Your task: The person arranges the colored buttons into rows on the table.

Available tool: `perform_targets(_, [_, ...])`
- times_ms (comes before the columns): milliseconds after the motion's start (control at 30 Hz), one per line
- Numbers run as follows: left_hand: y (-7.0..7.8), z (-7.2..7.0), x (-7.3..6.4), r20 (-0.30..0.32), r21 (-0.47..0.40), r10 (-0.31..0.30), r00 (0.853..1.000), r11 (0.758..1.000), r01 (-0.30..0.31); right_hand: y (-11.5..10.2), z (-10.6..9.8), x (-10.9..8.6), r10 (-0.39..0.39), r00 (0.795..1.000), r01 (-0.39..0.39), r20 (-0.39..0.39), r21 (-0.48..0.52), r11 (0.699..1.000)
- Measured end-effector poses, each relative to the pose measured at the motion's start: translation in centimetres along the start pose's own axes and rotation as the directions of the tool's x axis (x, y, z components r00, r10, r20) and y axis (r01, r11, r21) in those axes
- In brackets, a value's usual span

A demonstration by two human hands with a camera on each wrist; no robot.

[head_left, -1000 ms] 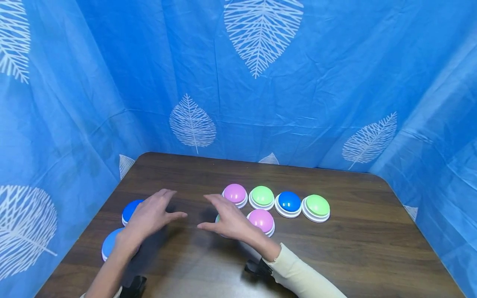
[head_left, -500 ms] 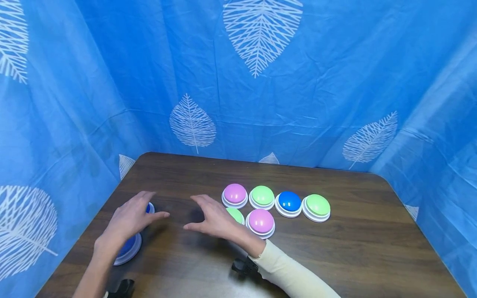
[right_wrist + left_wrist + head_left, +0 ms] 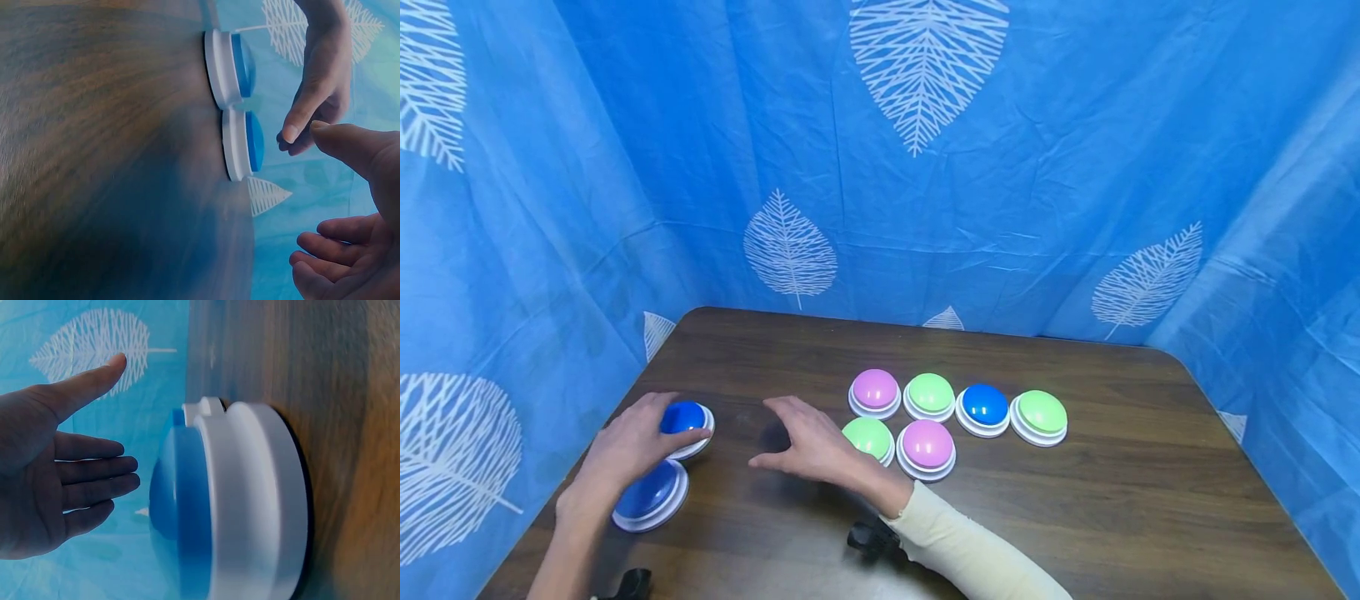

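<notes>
Over the left side of the table hovers my left hand, its fingers extended and the thumb spread. Below it are two blue push buttons on white round bases, a far one partly behind the hand and a near one. The left wrist view shows a gap between the hand and the near blue button. Holding nothing, my right hand hangs above the table with fingers loosely straight. It is just left of a green button, whose lower edge the wrist partly covers.
A back row holds a pink button, a green button, a blue button and another green button. In front of them is a second pink button. Blue leaf-print cloth surrounds the dark wooden table.
Both hands have moved left, the left one farther and slightly downward. More of the blue buttons and the front green button now shows. The buttons appear to stay in place.
</notes>
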State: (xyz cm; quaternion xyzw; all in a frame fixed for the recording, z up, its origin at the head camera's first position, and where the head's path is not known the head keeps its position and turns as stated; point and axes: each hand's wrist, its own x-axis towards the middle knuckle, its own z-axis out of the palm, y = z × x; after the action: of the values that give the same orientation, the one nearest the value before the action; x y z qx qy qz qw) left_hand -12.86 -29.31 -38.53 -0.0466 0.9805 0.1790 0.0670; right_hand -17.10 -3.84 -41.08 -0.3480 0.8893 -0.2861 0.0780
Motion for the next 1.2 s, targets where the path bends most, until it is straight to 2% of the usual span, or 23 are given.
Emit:
perform_targets(133, [-0.8, -0.3, 0.0, -0.004, 0.004, -0.015, 1.0, 1.0, 0.015, -0.4, 0.4, 0.3, -0.024, 1.0, 0.024, -0.002, -0.018, 1.0])
perform_targets(467, [-2.0, -0.3, 0.2, 0.003, 0.017, 0.005, 1.0, 1.0, -0.005, -1.4, 1.8, 1.4, -0.031, 0.999, 0.032, 0.025, -0.01, 0.999])
perform_targets(700, [-2.5, -0.3, 0.6, 0.043, 0.015, -0.028, 0.999, 1.0, 0.027, -2.1, 3.1, 1.9, -0.021, 0.999, 0.022, 0.037, -0.013, 1.0])
perform_targets(1200, [-3.3, 0.2, 1.4, 0.085, 0.02, -0.029, 0.996, 0.999, 0.028, -2.9, 5.4, 4.3, 0.043, 0.999, -0.043, 0.024, -0.011, 0.999])
